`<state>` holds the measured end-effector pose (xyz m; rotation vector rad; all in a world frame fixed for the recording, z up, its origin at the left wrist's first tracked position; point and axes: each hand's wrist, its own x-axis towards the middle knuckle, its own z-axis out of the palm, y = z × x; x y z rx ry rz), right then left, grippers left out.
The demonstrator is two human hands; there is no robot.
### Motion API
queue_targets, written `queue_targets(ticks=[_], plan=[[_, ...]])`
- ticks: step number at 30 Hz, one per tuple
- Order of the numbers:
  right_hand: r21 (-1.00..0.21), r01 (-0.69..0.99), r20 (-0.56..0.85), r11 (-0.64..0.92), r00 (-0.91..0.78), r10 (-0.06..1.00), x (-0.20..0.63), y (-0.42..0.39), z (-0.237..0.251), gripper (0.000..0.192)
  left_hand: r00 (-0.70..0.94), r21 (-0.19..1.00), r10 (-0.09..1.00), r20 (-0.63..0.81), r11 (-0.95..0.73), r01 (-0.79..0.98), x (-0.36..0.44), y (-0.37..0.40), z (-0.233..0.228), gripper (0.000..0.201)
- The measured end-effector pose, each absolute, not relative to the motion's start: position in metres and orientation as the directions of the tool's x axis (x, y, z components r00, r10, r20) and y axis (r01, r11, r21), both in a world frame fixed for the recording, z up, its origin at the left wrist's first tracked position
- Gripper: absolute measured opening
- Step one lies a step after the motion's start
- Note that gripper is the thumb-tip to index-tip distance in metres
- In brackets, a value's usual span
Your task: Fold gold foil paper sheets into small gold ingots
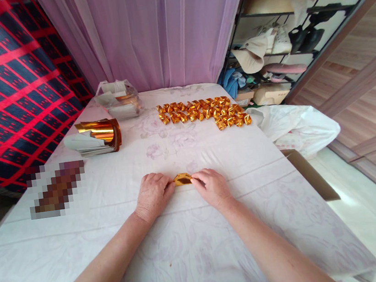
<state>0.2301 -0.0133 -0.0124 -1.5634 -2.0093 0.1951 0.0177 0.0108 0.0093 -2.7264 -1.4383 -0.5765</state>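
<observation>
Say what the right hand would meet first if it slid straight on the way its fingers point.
The right hand points leftward at the gold folded piece it already pinches; just beyond that are the fingers of the left hand, holding the other end. Nothing else lies between them.

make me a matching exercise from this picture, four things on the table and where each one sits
Things
1. small gold folded piece
2. rows of gold folded pieces
3. stack of gold sheets
4. clear plastic bag

Places
A. far left corner of the table
B. between the left hand and right hand
C. far right part of the table
D. left side, nearer than the bag

Pairs: 1-B, 2-C, 3-D, 4-A
</observation>
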Motion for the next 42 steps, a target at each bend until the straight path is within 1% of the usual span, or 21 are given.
queue_targets(ticks=[4,10,15,19,23,28,31,34,38,42], plan=[[-0.444,0.857,0.326,0.262,-0.118,0.938,0.228,-0.012,-0.012,0.012,0.497,0.132,0.796,0.346,-0.566,0.814,0.020,0.013,0.009,0.032],[-0.437,0.865,0.306,0.248,-0.116,0.945,0.227,-0.013,-0.011,0.011,0.476,0.116,0.828,0.297,-0.526,0.843,0.024,0.014,0.009,0.032],[-0.459,0.859,0.292,0.225,-0.093,0.952,0.226,-0.014,-0.011,0.010,0.453,0.138,0.840,0.299,-0.507,0.851,0.026,0.014,0.008,0.032],[-0.444,0.868,0.308,0.223,-0.086,0.947,0.226,-0.015,-0.012,0.008,0.421,0.167,0.876,0.238,-0.463,0.870,0.028,0.014,0.011,0.030],[-0.411,0.881,0.319,0.235,-0.102,0.942,0.226,-0.016,-0.011,0.011,0.405,0.167,0.893,0.197,-0.438,0.883,0.030,0.013,0.013,0.028],[-0.409,0.877,0.311,0.254,-0.127,0.942,0.227,-0.017,-0.009,0.015,0.394,0.187,0.898,0.196,-0.429,0.884,0.029,0.012,0.012,0.027],[-0.401,0.876,0.298,0.267,-0.151,0.943,0.227,-0.018,-0.008,0.022,0.386,0.209,0.902,0.194,-0.422,0.882,0.028,0.011,0.010,0.021],[-0.361,0.889,0.289,0.282,-0.181,0.940,0.228,-0.019,-0.009,0.028,0.412,0.238,0.887,0.208,-0.455,0.858,0.028,0.011,0.008,0.014],[-0.278,0.914,0.296,0.295,-0.211,0.932,0.227,-0.021,-0.009,0.028,0.453,0.265,0.850,0.271,-0.518,0.813,0.027,0.010,0.004,0.021],[-0.238,0.925,0.304,0.297,-0.220,0.927,0.226,-0.023,-0.008,0.031,0.462,0.239,0.831,0.309,-0.538,0.808,0.026,0.009,0.003,0.022]])
